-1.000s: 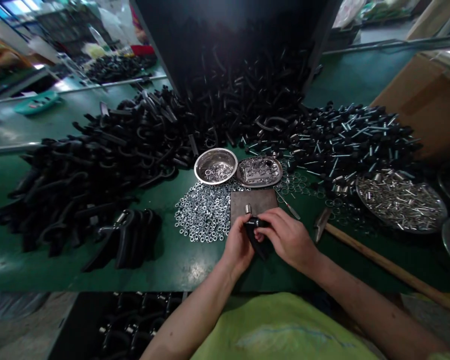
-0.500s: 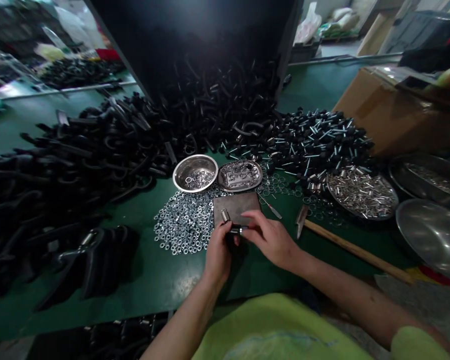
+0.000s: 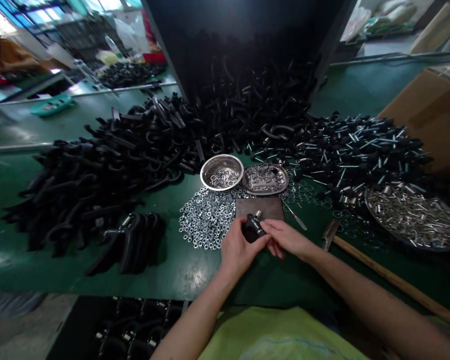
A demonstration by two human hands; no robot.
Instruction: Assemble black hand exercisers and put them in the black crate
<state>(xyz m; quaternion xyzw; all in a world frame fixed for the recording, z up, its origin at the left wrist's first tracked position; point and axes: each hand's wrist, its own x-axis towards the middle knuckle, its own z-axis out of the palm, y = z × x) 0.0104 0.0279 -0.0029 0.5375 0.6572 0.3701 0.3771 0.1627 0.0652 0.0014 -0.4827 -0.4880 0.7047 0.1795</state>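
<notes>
At lower centre of the frame: one black plastic clamp (image 3: 254,223), held over the near edge of the steel plate (image 3: 275,206). Left hand (image 3: 237,246) closed round it; right hand (image 3: 287,239) pinching its right end. Progress (a judgement, fingers hide much): one silver cylinder (image 3: 258,214) seems fitted; what remains cannot be told. Count: one plate, one round bowl (image 3: 222,156), one oval tray (image 3: 264,193), one hammer (image 3: 378,267); nuts (image 3: 206,220) beyond counting.

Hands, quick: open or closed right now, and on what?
Left hand: closed, holding a black part.
Right hand: closed on the same black part.
</notes>
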